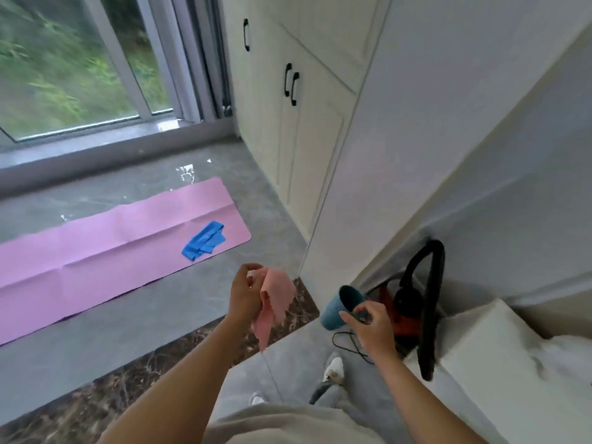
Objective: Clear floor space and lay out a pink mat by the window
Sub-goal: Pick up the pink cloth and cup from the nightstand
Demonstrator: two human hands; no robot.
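Pink mat (96, 251): unrolled and flat on the grey floor (160, 322), lying along the window (64, 75) sill, near it but not touching. Fold creases show. Its left end runs out of view.
Band (204, 241): a folded blue strip lying on the mat near its right end.
Left hand (245, 296): fingers curled round a pink cloth (275, 302), which hangs limp below the grip.
Right hand (371, 325): thumb and fingers pinch the rim of a blue cup (336, 307), which is tipped with its mouth up and to the right. A small dark thing sits at the fingertips; I cannot tell what it is.
Corner: a red and black vacuum (413, 302) with its hose stands against the wall, with a thin black cord (349, 346) on the floor beside it.
Done, by my reading: the laying-out looks finished, since the mat is spread by the window and the floor round it is open.
Left, by my reading: the cloth and cup look like cleared items that need a place off the floor. Whether the band should stay on the mat cannot be told. The vacuum and cord are well apart from the mat and probably need no moving.
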